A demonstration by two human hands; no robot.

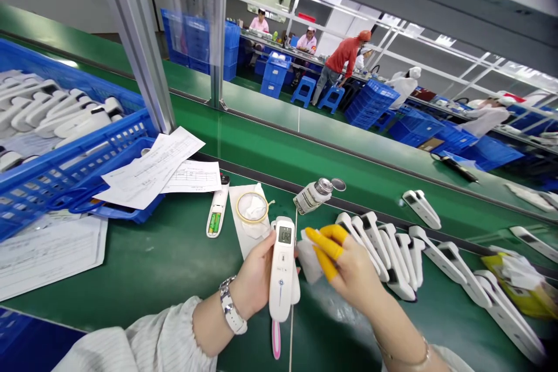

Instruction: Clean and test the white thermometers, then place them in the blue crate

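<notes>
My left hand (258, 279) is wrapped round a white handheld thermometer (282, 296), held upright with its small lit display towards me. Yellow finger cots cover fingers of my right hand (344, 261), which pinches a white wipe (310, 258) just right of the thermometer. Below the thermometer a pink-edged strip (276, 340) shows on the bench. Behind my hands stands a bottle (310, 196) with its metal lid flipped up. A round yellow-rimmed dish (251, 207) rests on white paper. Left of it lies another thermometer (217, 212) with green batteries exposed.
Several white thermometers (399, 261) lean in a row at the right, beside a yellow wipes pack (523, 285). Blue crates (87, 157) with more devices and paper sheets (148, 174) occupy the left. A green conveyor (270, 145) and a metal post (135, 40) lie beyond; people work farther back.
</notes>
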